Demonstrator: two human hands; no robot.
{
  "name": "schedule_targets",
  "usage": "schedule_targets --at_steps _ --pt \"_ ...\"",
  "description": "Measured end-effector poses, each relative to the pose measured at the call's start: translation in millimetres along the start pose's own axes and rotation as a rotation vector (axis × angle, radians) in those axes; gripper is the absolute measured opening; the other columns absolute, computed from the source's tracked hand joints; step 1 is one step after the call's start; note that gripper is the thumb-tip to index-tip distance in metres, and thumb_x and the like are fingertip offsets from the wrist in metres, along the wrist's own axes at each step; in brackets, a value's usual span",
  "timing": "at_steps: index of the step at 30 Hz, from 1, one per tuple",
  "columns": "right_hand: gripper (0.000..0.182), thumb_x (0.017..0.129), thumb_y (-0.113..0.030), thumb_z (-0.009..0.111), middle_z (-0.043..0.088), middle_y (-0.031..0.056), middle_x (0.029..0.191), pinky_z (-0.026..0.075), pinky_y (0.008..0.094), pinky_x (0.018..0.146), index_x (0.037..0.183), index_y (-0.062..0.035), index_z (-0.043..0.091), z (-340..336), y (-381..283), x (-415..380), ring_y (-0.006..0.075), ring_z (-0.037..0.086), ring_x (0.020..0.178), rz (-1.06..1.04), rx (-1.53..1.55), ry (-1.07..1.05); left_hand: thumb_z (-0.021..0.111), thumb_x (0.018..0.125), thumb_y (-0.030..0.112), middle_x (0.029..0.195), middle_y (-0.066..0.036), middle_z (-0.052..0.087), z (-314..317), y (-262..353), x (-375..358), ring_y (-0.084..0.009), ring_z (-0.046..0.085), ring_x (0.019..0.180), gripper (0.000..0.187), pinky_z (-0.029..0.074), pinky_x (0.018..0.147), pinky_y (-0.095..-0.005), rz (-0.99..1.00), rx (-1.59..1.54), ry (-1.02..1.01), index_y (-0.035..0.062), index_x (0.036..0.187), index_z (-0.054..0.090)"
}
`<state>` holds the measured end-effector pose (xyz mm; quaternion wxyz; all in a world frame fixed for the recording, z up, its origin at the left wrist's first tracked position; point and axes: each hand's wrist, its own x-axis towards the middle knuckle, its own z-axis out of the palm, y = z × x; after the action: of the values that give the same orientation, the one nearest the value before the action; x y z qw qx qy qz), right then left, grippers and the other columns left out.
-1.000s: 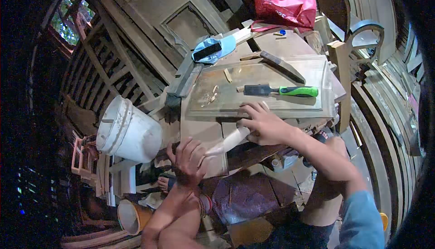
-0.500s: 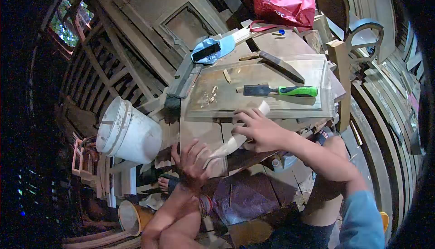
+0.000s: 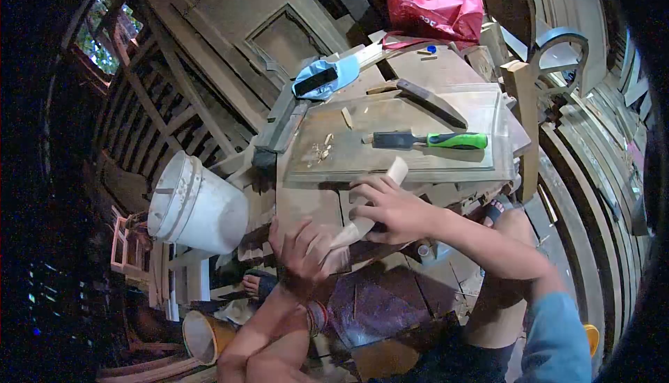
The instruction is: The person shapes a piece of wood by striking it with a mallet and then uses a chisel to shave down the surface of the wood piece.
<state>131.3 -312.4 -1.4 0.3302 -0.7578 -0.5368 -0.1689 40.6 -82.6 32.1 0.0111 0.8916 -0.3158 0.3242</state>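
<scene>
A pale, curved, smooth piece of wood point(image 3: 354, 232) slants between my hands over the near edge of the work surface. My right hand point(image 3: 391, 210) is closed around its upper part, and the blunt upper end sticks out past the fingers. At the lower end is my left hand point(image 3: 304, 252), its fingers bent against the wood and partly covering that end. Beyond the hands, a chisel point(image 3: 456, 141) with a green and black handle lies on a panelled wooden board point(image 3: 327, 170). A dark-bladed hand tool point(image 3: 435, 105) rests behind the chisel.
Wood chips point(image 3: 322, 151) lie on the board's left side. At the back are a light-blue cloth item point(image 3: 347, 69) with a dark object on it and a pink bag point(image 3: 435, 6). A white bucket point(image 3: 212, 212) stands left. Stacked timber point(image 3: 571, 174) lines the right.
My right hand has moved slightly left and down with the wooden piece. My left hand's fingers have drawn in closer around its lower end.
</scene>
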Motion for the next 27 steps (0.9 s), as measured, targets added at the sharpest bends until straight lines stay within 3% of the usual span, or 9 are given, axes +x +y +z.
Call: schedule_targets --at_steps 6,10,14,16,18,20,23,26,27 --pt "0.042 0.067 -0.021 0.072 0.043 0.0164 0.12 0.031 0.0468 0.099 0.103 -0.0071 0.057 0.3 -10.9 2.7 0.0359 0.036 0.121 -0.023 0.099 0.034 0.07 0.068 0.03 0.102 -0.005 0.059 -0.4 2.7 1.6 -0.0282 0.053 0.106 0.033 0.021 0.101 -0.0609 0.031 -0.012 0.018 0.0115 0.094 0.059" --pt "0.041 0.07 -0.022 0.071 0.043 0.0163 0.121 0.032 0.0467 0.099 0.106 -0.0065 0.057 -5.2 -14.5 3.4 0.0361 0.037 0.119 -0.011 0.157 0.036 0.07 0.072 0.035 0.108 -0.007 0.057 0.1 -0.7 0.5 -0.0289 0.053 0.106 0.043 0.023 0.101 -0.0596 0.033 -0.143 0.072 0.0105 0.104 0.053" --pt "0.042 0.075 -0.022 0.071 0.048 0.0152 0.115 0.035 0.0402 0.095 0.11 -0.0035 0.057 -6.9 -19.2 6.0 0.0316 0.044 0.112 -0.021 0.52 0.144 0.07 0.074 0.04 0.111 -0.012 0.055 0.4 -1.7 3.0 -0.0313 0.053 0.107 0.055 0.026 0.1 -0.0579 -0.07 -0.279 0.097 0.0078 0.114 0.049" --pt "0.04 0.078 -0.02 0.071 0.052 0.0121 0.111 0.035 0.0359 0.094 0.111 -0.002 0.057 -7.9 -21.4 6.7 0.0244 0.048 0.107 0.113 0.989 0.212 0.071 0.071 0.04 0.112 -0.012 0.054 4.2 -1.5 5.2 -0.0321 0.052 0.107 0.059 0.027 0.099 -0.0563 -0.094 -0.222 0.069 0.0065 0.115 0.048" --pt "0.043 0.079 -0.015 0.07 0.053 0.0092 0.118 0.036 0.0322 0.095 0.117 -0.0016 0.054 -10.8 -17.7 6.0 0.0178 0.047 0.109 0.225 1.149 0.165 0.075 0.066 0.04 0.113 -0.014 0.054 8.7 -0.3 7.8 -0.0337 0.052 0.107 0.067 0.031 0.096 -0.0532 -0.143 -0.114 0.012 0.0038 0.116 0.048" --pt "0.046 0.083 -0.017 0.067 0.054 0.0079 0.12 0.035 0.0318 0.098 0.123 -0.0018 0.05 -12.9 -18.0 6.0 0.0179 0.048 0.111 0.255 1.408 0.164 0.079 0.062 0.034 0.112 -0.014 0.054 9.4 0.1 7.9 -0.0318 0.052 0.104 0.066 0.033 0.095 -0.0503 -0.167 -0.13 -0.006 0.0025 0.113 0.051" --pt "0.049 0.085 -0.019 0.064 0.055 0.0072 0.12 0.035 0.032 0.1 0.127 -0.0017 0.046 -7.8 -9.9 2.6 0.0181 0.049 0.113 0.299 1.555 0.201 0.081 0.058 0.028 0.106 -0.014 0.057 13.1 -3.1 4.5 -0.0301 0.054 0.098 0.065 0.034 0.095 -0.0485 -0.157 -0.061 -0.098 0.0022 0.11 0.053" --pt "0.051 0.085 -0.019 0.064 0.054 0.0085 0.121 0.034 0.0323 0.1 0.129 -0.0014 0.044 -5.8 -7.8 2.5 0.0184 0.049 0.114 0.326 1.678 0.296 0.079 0.058 0.023 0.1 -0.013 0.059 13.6 -3.2 3.1 -0.0297 0.056 0.092 0.06 0.033 0.095 -0.0487 -0.15 -0.097 -0.074 0.0023 0.109 0.055" --pt "0.052 0.086 -0.02 0.063 0.054 0.0094 0.122 0.034 0.0329 0.101 0.13 -0.0019 0.043 -9.5 -5.6 1.7 0.0192 0.048 0.115 0.342 1.578 0.288 0.077 0.058 0.021 0.099 -0.013 0.059 13.1 -2.4 4.1 -0.03 0.056 0.09 0.058 0.034 0.095 -0.0486 -0.157 -0.125 -0.06 0.0022 0.109 0.055"
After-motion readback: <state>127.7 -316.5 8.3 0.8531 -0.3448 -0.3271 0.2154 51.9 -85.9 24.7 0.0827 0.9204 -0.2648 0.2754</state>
